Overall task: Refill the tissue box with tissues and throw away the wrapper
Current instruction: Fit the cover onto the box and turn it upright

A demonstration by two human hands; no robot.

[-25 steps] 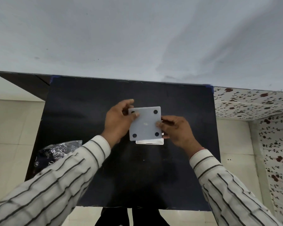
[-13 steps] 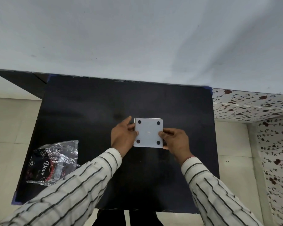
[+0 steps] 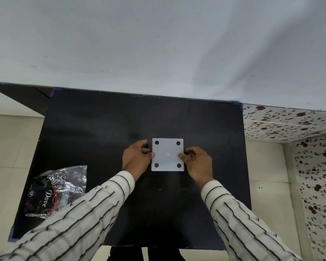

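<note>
A square white tissue box (image 3: 167, 154) lies upside down in the middle of the black table (image 3: 94, 132), its flat base with four black round feet facing up. My left hand (image 3: 135, 159) grips its left edge and my right hand (image 3: 197, 162) grips its right edge, thumbs on the base. No tissues show; the box's inside is hidden. A crumpled clear plastic wrapper (image 3: 57, 189) with a dark "Dove" print lies at the table's front left, apart from both hands.
A white wall rises behind the table's far edge. Pale floor tiles lie to the left and right of the table. A flower-patterned surface (image 3: 309, 147) runs along the right side. My striped sleeves cross the table's front edge.
The box base was lowered from a raised, tilted hold to flat and square over the table. Both hands stayed on its sides. The view dropped, showing more of the wrapper.
</note>
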